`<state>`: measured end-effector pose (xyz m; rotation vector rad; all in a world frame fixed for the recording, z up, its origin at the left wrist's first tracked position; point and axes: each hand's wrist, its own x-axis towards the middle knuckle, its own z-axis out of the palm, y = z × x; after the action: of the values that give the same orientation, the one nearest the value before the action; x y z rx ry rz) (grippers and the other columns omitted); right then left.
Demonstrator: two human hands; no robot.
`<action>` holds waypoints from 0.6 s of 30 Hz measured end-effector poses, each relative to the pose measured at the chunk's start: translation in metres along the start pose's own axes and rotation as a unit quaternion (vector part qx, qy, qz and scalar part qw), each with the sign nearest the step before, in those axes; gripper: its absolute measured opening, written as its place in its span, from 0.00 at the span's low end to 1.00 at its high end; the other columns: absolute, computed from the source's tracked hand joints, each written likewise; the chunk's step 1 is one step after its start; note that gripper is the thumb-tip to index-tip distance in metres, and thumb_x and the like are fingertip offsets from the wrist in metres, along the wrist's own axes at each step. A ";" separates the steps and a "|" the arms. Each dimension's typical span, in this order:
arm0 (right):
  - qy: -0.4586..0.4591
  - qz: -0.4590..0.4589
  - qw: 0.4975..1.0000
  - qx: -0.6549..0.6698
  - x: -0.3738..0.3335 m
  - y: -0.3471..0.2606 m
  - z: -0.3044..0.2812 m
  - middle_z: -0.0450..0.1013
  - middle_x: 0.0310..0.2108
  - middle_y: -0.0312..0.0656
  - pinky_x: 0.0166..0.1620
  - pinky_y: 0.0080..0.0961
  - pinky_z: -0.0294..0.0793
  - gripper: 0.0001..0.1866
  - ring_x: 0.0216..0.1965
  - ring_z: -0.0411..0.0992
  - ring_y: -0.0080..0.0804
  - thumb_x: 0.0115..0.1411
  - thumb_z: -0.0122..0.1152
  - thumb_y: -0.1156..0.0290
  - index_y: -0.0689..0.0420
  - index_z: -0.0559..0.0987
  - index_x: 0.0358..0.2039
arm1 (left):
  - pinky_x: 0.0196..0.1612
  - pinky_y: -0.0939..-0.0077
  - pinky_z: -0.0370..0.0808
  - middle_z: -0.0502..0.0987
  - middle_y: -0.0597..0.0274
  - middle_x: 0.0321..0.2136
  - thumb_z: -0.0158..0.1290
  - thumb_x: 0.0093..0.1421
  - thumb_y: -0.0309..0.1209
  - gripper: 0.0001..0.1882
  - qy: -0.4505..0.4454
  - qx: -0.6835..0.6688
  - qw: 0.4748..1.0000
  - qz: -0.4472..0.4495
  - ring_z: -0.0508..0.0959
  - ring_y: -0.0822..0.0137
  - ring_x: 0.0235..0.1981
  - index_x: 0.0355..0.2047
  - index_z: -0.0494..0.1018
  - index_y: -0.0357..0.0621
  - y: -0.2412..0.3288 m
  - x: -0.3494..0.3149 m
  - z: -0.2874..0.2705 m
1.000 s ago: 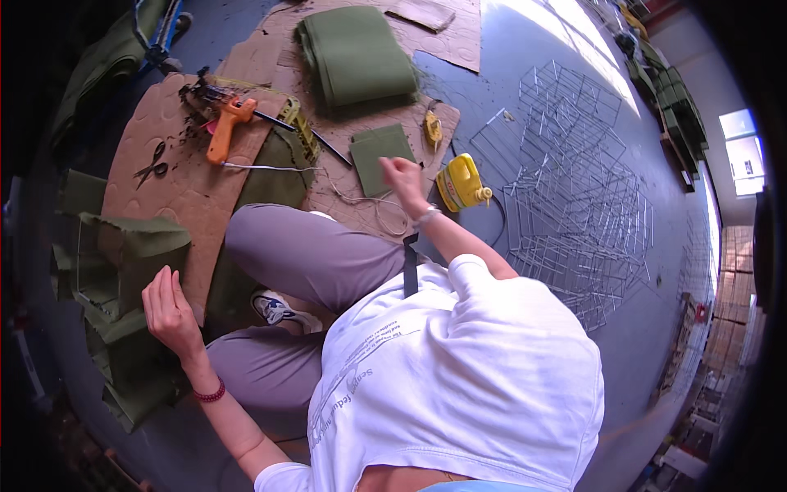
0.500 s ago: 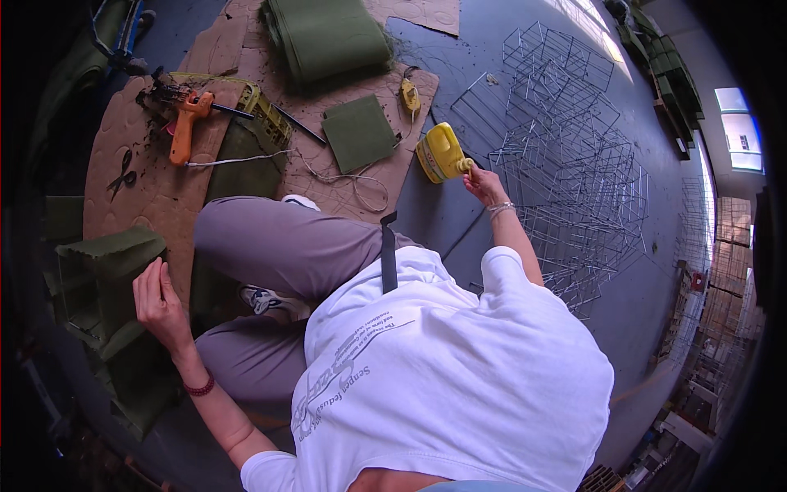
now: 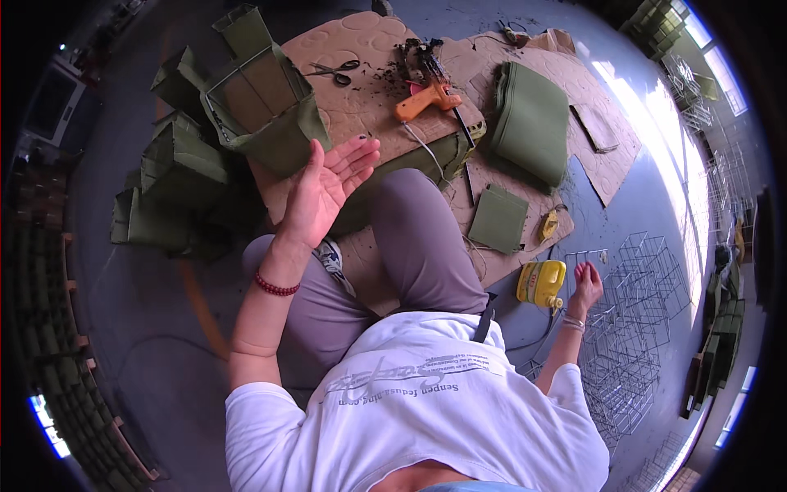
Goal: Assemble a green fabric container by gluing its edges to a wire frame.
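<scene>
My left hand [image 3: 328, 190] is raised palm up with its fingers stretched out, and nothing lies in it. Just beyond its fingertips stands a green fabric box [image 3: 287, 135] with a wire frame along its rim. My right hand [image 3: 585, 289] is off to the right, its fingers apart and holding nothing that I can see. Beside it, on the floor, a yellow jug [image 3: 539, 284] stands with its cap toward me. Thin wire frames [image 3: 627, 353] are heaped to the right of that hand.
An orange glue gun [image 3: 428, 100] and black scissors [image 3: 336, 72] lie on a cardboard-topped surface [image 3: 361, 107]. Folded green fabric [image 3: 531, 123] is stacked at the right, near a small green square [image 3: 498, 218] and a yellow plug-like piece [image 3: 548, 225]. More green boxes [image 3: 184, 168] crowd the left.
My right hand has let go of the yellow jug, which now rests on the floor. My left hand has risen and turned palm up. The whole view has swung toward the left.
</scene>
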<state>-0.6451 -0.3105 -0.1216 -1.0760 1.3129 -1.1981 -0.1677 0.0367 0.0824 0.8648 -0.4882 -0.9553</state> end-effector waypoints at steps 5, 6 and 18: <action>-0.411 -0.232 0.871 0.135 -0.172 -0.160 0.294 0.76 0.48 0.48 0.58 0.34 0.74 0.16 0.51 0.75 0.37 0.65 0.47 0.86 0.69 0.74 0.53 | 0.68 0.66 0.56 0.61 0.52 0.66 0.28 0.70 0.61 0.41 0.005 0.011 1.000 0.023 0.61 0.63 0.67 0.65 0.58 0.34 -0.009 -0.001 0.019; -0.431 -0.317 0.834 0.136 -0.203 -0.172 0.330 0.76 0.49 0.46 0.57 0.34 0.73 0.17 0.53 0.74 0.34 0.64 0.48 0.86 0.68 0.75 0.53 | 0.68 0.66 0.55 0.60 0.52 0.66 0.28 0.69 0.61 0.42 0.005 0.000 0.999 0.033 0.60 0.63 0.67 0.66 0.57 0.34 -0.010 0.000 0.029; -0.459 -0.539 0.704 -0.061 -0.298 -0.183 0.396 0.48 0.70 0.57 0.72 0.45 0.41 0.32 0.72 0.42 0.55 0.67 0.46 0.63 0.67 0.55 0.67 | 0.72 0.65 0.43 0.44 0.52 0.72 0.22 0.63 0.71 0.53 -0.041 -0.008 0.991 0.127 0.46 0.60 0.72 0.70 0.40 0.34 0.023 -0.011 0.039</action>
<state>-0.2277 -0.0706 0.0964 -2.2870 -0.1570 -1.0164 -0.1895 0.0368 0.1240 0.7318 -0.6447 -0.7617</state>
